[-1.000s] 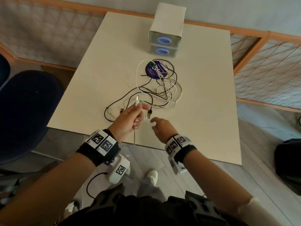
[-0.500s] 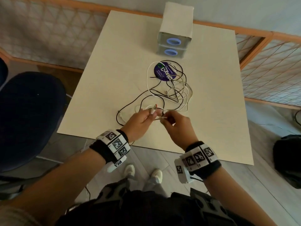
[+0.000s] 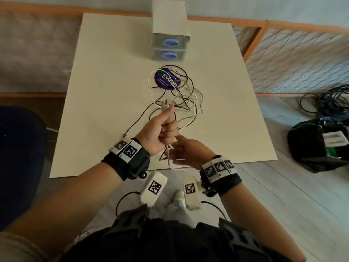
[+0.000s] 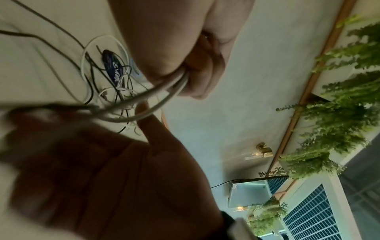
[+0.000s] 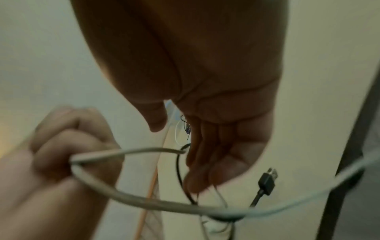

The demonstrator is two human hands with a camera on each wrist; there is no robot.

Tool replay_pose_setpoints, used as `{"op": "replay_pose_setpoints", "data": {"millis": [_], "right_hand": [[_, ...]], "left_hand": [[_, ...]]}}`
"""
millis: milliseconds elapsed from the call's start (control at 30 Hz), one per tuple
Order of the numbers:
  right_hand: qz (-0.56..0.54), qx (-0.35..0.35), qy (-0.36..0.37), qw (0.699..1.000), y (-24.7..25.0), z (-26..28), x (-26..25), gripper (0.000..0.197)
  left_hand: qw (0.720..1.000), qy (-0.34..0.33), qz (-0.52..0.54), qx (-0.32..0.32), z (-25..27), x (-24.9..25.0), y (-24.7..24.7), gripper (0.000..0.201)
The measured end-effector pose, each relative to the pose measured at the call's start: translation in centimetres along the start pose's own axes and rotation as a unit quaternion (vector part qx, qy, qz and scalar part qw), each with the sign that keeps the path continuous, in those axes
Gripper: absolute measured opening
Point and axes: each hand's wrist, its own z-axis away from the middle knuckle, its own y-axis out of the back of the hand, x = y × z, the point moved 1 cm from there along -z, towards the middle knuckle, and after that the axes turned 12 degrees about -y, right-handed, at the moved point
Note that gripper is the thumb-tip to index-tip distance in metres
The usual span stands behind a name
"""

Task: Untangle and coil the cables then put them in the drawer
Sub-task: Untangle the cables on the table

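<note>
A tangle of black, white and grey cables lies mid-table, partly over a purple disc. My left hand is raised in a fist round a grey cable. The cable's plug end sticks up above the thumb and a loop hangs below. My right hand is just under it, fingers straight, touching the hanging loop. A black USB plug lies on the table beneath. The small two-drawer box, with blue ring handles, stands shut at the far edge.
The cream table ends just behind my wrists. A dark blue chair stands on the left. On the floor at right are a black bag and a heap of black cables. A wooden lattice rail runs behind.
My left hand has risen and closed into a fist round the grey cable. My right hand has let go of its pinch and dropped beneath the left, fingers straightened.
</note>
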Motion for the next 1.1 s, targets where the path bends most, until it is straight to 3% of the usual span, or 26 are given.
{"op": "replay_pose_setpoints", "data": {"millis": [100,167,267,333,433,533,667,767,833,900,933,1000,1100], "right_hand": [[-0.119,-0.037,0.063,0.990,0.2,-0.1,-1.7,0.018],[-0.131,-0.022,0.081,0.988,0.7,0.0,-2.6,0.014],[-0.059,0.072,0.123,0.988,0.6,0.4,-3.2,0.010],[0.014,0.162,0.164,0.973,0.2,0.3,-3.3,0.023],[0.092,0.283,0.225,0.928,0.4,0.2,-3.2,0.033],[0.204,0.352,0.255,0.877,1.3,1.4,-2.4,0.048],[0.327,0.316,0.237,0.859,2.2,3.5,0.2,0.051],[0.357,0.250,0.186,0.881,4.2,4.3,3.5,0.050],[0.371,0.208,0.114,0.897,6.0,4.2,5.6,0.048],[0.409,0.215,0.079,0.883,7.7,3.7,6.1,0.039],[0.403,0.236,0.091,0.880,8.3,3.5,5.6,0.041],[0.311,0.251,0.160,0.903,8.7,3.3,3.3,0.057],[0.224,0.230,0.252,0.913,7.9,3.4,0.0,0.041]], "left_hand": [[0.998,0.050,0.022,-0.008,0.7,-0.6,0.5,0.057],[0.996,0.085,0.022,0.000,1.0,-1.0,0.7,0.057],[0.992,0.124,-0.007,0.019,1.2,-1.2,1.1,0.055],[0.987,0.148,-0.050,0.034,1.0,-1.3,1.2,0.052],[0.972,0.175,-0.129,0.085,0.8,-2.5,0.8,0.045],[0.960,0.136,-0.210,0.127,0.2,-4.1,0.1,0.042],[0.979,0.063,-0.142,0.130,-1.9,-4.5,-0.9,0.038],[0.984,0.005,-0.081,0.157,-3.9,-3.4,-1.0,0.032],[0.981,-0.027,-0.095,0.169,-4.7,-2.8,-1.3,0.024],[0.978,-0.034,-0.139,0.153,-4.7,-3.2,-1.7,0.020],[0.976,-0.031,-0.169,0.133,-4.5,-3.7,-2.0,0.020],[0.967,-0.022,-0.234,0.103,-3.8,-5.4,-2.8,0.021],[0.943,-0.011,-0.299,0.144,-3.2,-7.8,-3.3,0.017]]}}
